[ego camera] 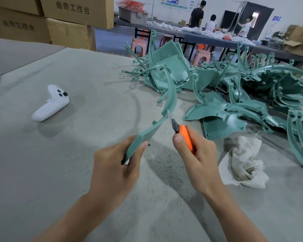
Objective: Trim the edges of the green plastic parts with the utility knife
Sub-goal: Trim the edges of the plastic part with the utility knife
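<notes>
My left hand (115, 165) grips the curved part (170, 95) by its near end, above the middle of the worktop (77, 154). My right hand (196, 154) grips the knife (185, 135), blade at the part's edge. I'd use shallow strokes, away from my left thumb.

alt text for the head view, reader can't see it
A left hand grips a long curved green plastic part while the right hand holds an orange-handled utility knife, blade at the part's edge. More green plastic parts in a pile, a crumpled white cloth and a white handheld controller lie on the grey table.
</notes>
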